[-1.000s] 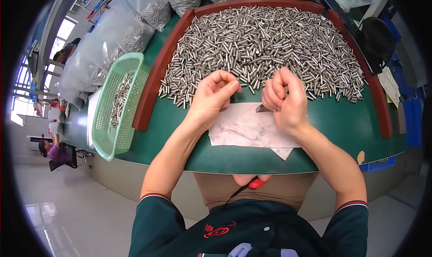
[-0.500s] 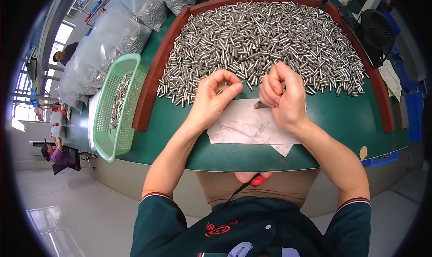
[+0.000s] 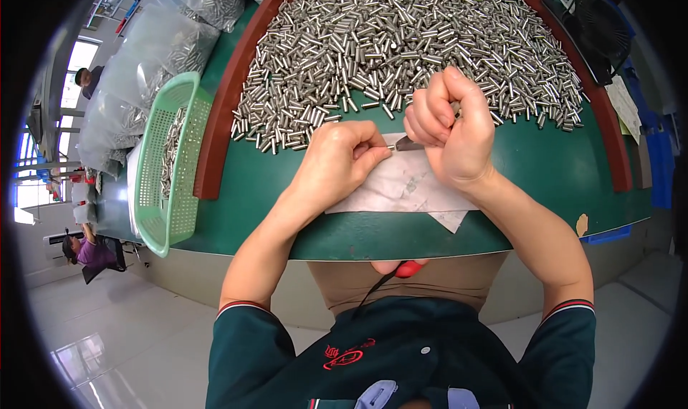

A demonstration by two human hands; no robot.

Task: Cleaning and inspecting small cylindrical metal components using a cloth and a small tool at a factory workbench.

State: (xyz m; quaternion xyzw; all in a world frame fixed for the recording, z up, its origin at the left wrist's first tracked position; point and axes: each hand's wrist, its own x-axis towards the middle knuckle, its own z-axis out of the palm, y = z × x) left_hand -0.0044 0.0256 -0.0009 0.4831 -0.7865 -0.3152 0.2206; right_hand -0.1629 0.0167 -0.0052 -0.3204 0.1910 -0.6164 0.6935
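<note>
One green tabletop [image 3: 516, 194] fills the scene. At its far left stand several clear plastic bags [image 3: 125, 86] of metal pins, overlapping too much to count exactly. One heap of silvery pins [image 3: 401, 43], far too many to count, spreads across the far middle between red-brown wooden rails [image 3: 240, 79]. The person's dark green shirt [image 3: 444, 337] has one patch of red embroidered lettering. Two other people, one seated [image 3: 93, 251] and one farther off [image 3: 87, 79], are at the left. One pale green perforated basket [image 3: 183, 215], left of the rails, holds a small batch of loose pins [image 3: 170, 154]. One smudged whitish cloth [image 3: 408, 187] lies near the middle, and one black fan [image 3: 600, 32] stands far right. Over the cloth, the right hand [image 3: 455, 129] has its grip closed around one dark flat tool [image 3: 408, 144]; the left hand [image 3: 333, 158] has a narrow fingertip grip holding one single pin [image 3: 391, 148] just beside the tool's end.
</note>
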